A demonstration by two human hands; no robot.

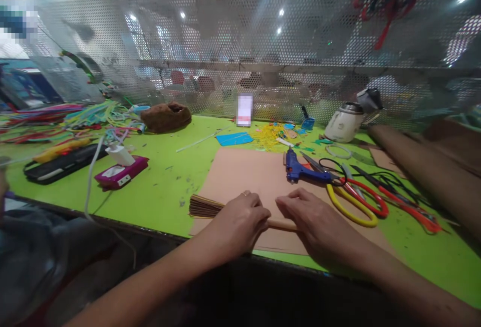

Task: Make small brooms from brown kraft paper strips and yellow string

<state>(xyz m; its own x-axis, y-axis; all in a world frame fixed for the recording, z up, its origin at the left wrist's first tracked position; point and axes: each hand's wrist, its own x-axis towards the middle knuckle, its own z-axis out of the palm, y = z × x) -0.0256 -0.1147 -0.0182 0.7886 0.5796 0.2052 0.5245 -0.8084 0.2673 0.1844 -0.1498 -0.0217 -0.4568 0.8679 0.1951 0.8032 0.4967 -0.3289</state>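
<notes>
My left hand point(246, 216), with a ring on one finger, is closed around a narrow bundle of pleated brown paper point(205, 206). The bundle's layered end fans out to the left, its edges yellowish. A smooth tan length point(281, 224) runs between my hands; whether it joins the bundle is hidden by my fingers. My right hand point(310, 214) is closed over the right end of this tan length, fingers bent and thumb tucked below. Both hands rest low over a large sheet of tan paper point(240, 166) at the table's front edge.
To the right lie a blue glue gun point(304, 169), yellow-handled scissors point(351, 206) and red-handled scissors point(409, 206). A purple power strip point(122, 171) with a white cable sits left. Behind are yellow shreds point(272, 136) and a white kettle point(344, 122). Another person's arm point(421, 176) reaches in from the right.
</notes>
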